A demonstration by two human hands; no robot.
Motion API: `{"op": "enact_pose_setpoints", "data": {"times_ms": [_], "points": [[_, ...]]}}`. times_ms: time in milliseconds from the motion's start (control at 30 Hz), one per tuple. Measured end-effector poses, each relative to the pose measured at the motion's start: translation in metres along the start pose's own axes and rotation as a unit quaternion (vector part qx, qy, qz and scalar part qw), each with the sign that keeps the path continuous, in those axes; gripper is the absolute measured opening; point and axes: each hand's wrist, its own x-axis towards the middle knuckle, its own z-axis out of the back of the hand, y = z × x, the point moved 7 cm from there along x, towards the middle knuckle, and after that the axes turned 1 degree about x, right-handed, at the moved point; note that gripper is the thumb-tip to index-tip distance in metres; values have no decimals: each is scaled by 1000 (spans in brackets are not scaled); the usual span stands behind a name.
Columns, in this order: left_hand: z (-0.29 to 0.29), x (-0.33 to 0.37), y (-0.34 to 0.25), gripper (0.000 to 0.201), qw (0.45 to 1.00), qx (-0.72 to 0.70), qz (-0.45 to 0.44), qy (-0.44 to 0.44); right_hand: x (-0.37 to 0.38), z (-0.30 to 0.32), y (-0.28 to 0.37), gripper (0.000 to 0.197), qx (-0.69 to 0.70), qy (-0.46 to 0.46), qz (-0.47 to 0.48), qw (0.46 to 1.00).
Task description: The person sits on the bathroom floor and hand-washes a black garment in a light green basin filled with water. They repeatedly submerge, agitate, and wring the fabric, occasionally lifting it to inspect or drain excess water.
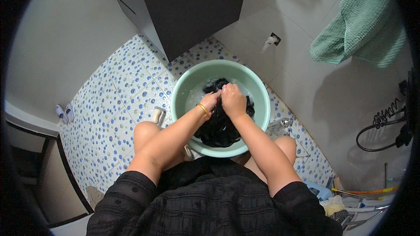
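Note:
A round pale green basin [176, 105] stands on the floor between my knees. Inside it lies a wet black cloth or garment [217, 130], bunched up, with some water around it; its exact kind I cannot make out. My left hand [210, 101], with a yellow bangle at the wrist, is closed on the black cloth near the basin's middle. Right beside it, almost touching, my right hand [233, 99] is closed on the same cloth, knuckles up. Folds of the cloth hang below and between both hands.
A dark cabinet [192, 8] stands beyond the basin. On the right wall hang a green towel [363, 26] and a black coiled cord [385, 120]; a white pipe fitting [273, 40] sticks out. Slippers [64, 113] lie far left on the dotted tile floor [118, 87].

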Motion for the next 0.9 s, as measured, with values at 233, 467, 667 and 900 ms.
{"op": "enact_pose_setpoints", "data": {"times_ms": [233,467,667,900], "points": [[33,-16,-47,45,930,318,-126,-138,5,-22,-68,30,-16,54,-170,984],[36,6,-32,41,711,643,-152,-239,-11,-55,-52,46,-140,176,-108,968],[32,33,-9,37,720,657,-87,-206,-22,-88,-53,48,-236,264,-79,932],[32,39,-12,36,757,630,-67,-157,-23,-109,-66,39,-189,204,-48,959]]}}
